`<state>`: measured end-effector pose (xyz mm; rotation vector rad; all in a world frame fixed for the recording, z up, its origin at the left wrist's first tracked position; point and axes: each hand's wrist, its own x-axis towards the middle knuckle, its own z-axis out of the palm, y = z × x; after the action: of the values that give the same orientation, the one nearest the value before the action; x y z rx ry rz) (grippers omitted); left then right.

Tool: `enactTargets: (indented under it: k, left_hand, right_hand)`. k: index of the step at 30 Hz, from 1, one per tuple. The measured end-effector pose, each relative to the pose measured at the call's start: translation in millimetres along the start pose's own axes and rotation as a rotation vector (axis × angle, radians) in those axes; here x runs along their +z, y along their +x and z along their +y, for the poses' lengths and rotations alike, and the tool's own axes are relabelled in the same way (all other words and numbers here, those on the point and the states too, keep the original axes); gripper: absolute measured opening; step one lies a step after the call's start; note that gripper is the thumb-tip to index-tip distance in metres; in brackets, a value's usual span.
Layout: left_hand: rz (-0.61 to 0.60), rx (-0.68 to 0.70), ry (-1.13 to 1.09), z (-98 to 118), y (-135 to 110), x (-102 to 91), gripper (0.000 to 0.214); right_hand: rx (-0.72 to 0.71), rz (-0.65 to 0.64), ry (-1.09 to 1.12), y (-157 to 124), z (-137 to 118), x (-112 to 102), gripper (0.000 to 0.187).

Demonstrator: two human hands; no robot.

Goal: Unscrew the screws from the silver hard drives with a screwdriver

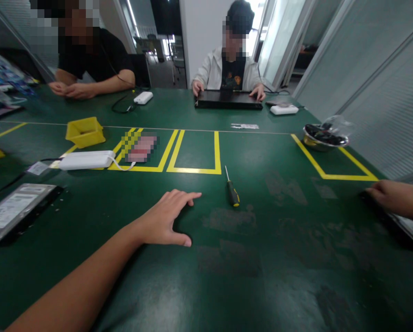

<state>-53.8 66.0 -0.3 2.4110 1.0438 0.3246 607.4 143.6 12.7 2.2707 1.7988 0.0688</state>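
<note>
My left hand rests over the green table, thumb and fingers spread, holding nothing. Just to its right lies a screwdriver with a black and yellow handle, its shaft pointing away from me. At the right edge, my right hand is closed on the far end of a hard drive with a black underside, which is partly cut off by the frame. Another hard drive, with a white label and a black base, lies at the left.
A yellow bin, a white power strip and a phone on a cable stand left of centre. A metal bowl of dark items is at right. Two people sit opposite; one holds a black flat device.
</note>
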Motion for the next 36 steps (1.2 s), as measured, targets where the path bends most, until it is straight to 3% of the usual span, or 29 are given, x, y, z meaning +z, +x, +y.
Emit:
enactTargets:
  k: [6, 13, 19, 24, 29, 36]
  left_hand:
    - [0.008, -0.006, 0.006, 1, 0, 0.8, 0.106]
    - [0.013, 0.005, 0.011, -1, 0, 1.4, 0.106]
    - [0.003, 0.003, 0.013, 0, 0, 0.9, 0.106]
    - [-0.01, -0.007, 0.009, 1, 1, 0.5, 0.106]
    - [-0.005, -0.007, 0.009, 1, 1, 0.8, 0.106]
    - [-0.009, -0.008, 0.014, 2, 2, 0.4, 0.106]
  right_hand:
    - [0.002, -0.15, -0.046, 6, -3, 3, 0.036]
    - [-0.106, -0.082, -0.019, 2, 7, 9, 0.015]
    - [-0.078, -0.108, -0.023, -6, -1, 0, 0.015]
    - [0.035, -0.148, -0.072, -3, -12, -5, 0.029]
    - [0.059, -0.21, -0.068, 1, -14, -7, 0.038]
    - [-0.025, -0.16, -0.047, -6, -12, -9, 0.023]
